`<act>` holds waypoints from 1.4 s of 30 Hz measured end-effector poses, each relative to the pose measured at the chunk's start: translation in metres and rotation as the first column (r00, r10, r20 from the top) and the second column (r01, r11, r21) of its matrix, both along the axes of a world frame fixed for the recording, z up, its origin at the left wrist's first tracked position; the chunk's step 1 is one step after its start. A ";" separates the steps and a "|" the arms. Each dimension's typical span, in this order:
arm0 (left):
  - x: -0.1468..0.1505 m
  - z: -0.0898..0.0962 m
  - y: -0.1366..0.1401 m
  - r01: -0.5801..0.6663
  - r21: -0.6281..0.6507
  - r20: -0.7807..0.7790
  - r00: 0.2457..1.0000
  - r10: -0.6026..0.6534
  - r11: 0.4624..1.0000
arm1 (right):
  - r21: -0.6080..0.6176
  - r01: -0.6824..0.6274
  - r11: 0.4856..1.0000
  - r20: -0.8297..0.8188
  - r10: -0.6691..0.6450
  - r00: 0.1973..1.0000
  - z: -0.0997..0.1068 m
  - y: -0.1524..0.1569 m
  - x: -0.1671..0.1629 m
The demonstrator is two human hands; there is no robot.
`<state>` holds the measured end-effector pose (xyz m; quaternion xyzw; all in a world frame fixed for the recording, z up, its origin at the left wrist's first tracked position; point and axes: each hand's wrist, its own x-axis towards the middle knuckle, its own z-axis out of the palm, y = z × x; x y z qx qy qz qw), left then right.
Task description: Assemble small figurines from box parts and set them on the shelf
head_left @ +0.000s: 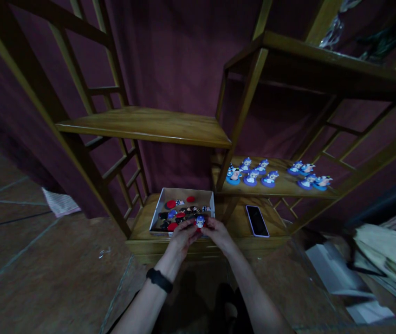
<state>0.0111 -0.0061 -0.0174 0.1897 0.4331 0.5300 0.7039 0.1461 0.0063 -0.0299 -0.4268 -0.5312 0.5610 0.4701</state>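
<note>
The left hand (183,235) and right hand (218,234) hold the doll (200,221) between their fingers, over the near edge of the box (205,195). It looks light and hard, maybe a bit slippery, and small bits might break off, so it seems best to hold it gently, low on its body. In the box lie red discs (171,204), a blue toy (172,214) and some dark toys (192,210)

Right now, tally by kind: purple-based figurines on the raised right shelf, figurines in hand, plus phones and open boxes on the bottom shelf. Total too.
Purple-based figurines: 6
Held figurine: 1
Phone: 1
Open box: 1
Total: 9
</note>
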 end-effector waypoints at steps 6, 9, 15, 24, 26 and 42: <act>0.011 -0.003 -0.006 -0.058 0.050 -0.045 0.997 0.060 0.997 | 0.003 0.041 0.999 0.023 -0.041 0.999 0.001 -0.003 0.002; 0.015 -0.004 -0.007 -0.078 0.074 -0.060 0.995 0.083 0.994 | -0.006 0.053 0.999 0.041 -0.053 0.998 0.001 -0.004 0.005; 0.021 -0.004 -0.012 -0.110 0.093 -0.082 0.990 0.118 0.990 | -0.027 0.084 0.996 0.050 -0.083 0.995 -0.003 -0.004 0.006; -0.003 -0.002 -0.001 -0.254 -0.041 0.046 0.966 0.256 0.966 | -0.075 0.195 0.978 0.060 -0.191 0.980 -0.008 -0.008 0.020; -0.019 0.003 0.007 -0.335 -0.021 0.050 0.941 0.336 0.942 | -0.064 0.251 0.966 0.054 -0.248 0.967 -0.007 -0.007 0.025; -0.074 0.010 0.031 -0.458 -0.141 0.049 0.883 0.468 0.878 | 0.185 0.199 0.962 0.348 -0.253 0.903 -0.006 -0.004 0.021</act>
